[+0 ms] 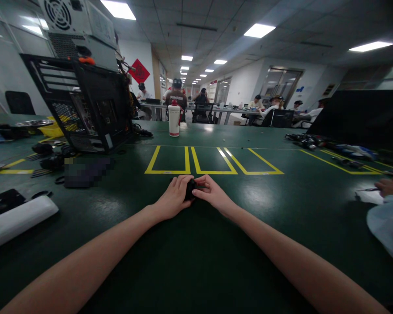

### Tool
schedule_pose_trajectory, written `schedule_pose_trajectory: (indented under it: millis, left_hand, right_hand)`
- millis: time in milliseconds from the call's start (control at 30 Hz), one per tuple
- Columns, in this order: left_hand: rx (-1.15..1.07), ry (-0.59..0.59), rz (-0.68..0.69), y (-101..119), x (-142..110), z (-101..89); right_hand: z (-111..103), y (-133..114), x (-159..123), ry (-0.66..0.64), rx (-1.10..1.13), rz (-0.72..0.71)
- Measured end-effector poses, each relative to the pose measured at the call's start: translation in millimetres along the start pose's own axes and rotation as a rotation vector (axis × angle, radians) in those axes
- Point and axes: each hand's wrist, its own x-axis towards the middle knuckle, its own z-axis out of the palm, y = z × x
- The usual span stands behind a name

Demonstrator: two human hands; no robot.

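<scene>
The left hand point(174, 198) is closed round the left side of a small black thing point(190, 190); its long axis I cannot tell. At its right side, equally near, the right hand point(214, 195) has bent fingertips; whether they grip it, I cannot tell. On the green table point(127, 279), a black computer case point(93, 109) stands left, a white cup point(174, 121) beyond the hands, a co-worker's hand point(392, 187) far right.
</scene>
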Motion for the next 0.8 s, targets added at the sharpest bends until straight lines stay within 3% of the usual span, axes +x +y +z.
schedule_pose_trajectory:
  millis: [433, 800]
  left_hand:
    - [-0.003, -0.021, -0.008, -2.2, -1.0, -0.8]
    - [0.018, -0.004, -0.003, -1.6, 0.2, 1.5]
  right_hand:
    - [-1.2, 2.0, -0.3, -0.053, -0.017, -0.046]
    - [-2.8, 2.5, 3.9, 0.024, -0.077, 0.004]
